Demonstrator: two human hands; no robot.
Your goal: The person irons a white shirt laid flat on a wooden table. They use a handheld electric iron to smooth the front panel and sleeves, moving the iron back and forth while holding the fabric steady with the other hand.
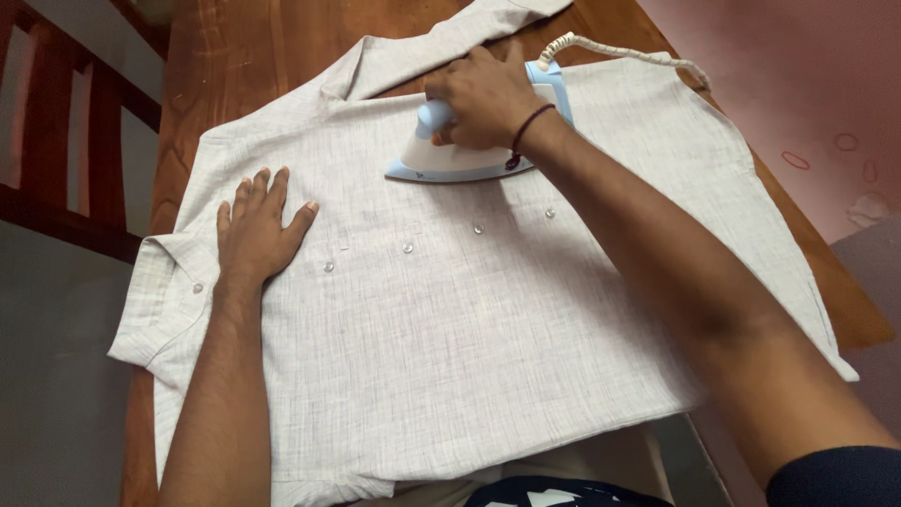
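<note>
Spread across most of a wooden table (202, 56): a pale grey linen shirt (469, 329), front side up, collar (169, 291) at the table's left edge, hem toward the right edge, near side hanging over the near edge. One sleeve (441, 42) folded away toward the far edge. Down the middle of the shirt, a line of small clear buttons (407, 247), running from the collar toward the right.

On the far half of the shirt, close to the far edge: a white and light-blue electric iron (450, 161), soleplate flat on the cloth, tip pointing left. Clenched round its blue handle, the right hand (483, 99), knuckles up, dark thread band (526, 131) at the wrist. Trailing from the back of the iron toward the far right corner, a white braided cord (624, 52).

Near the left edge, beside the collar: the left hand (255, 230), released and grasping nothing, palm flat on the shirt, fingers spread and pointing toward the far edge, well apart from the iron.

Beyond the table's left edge, dark wooden rails (66, 122).
</note>
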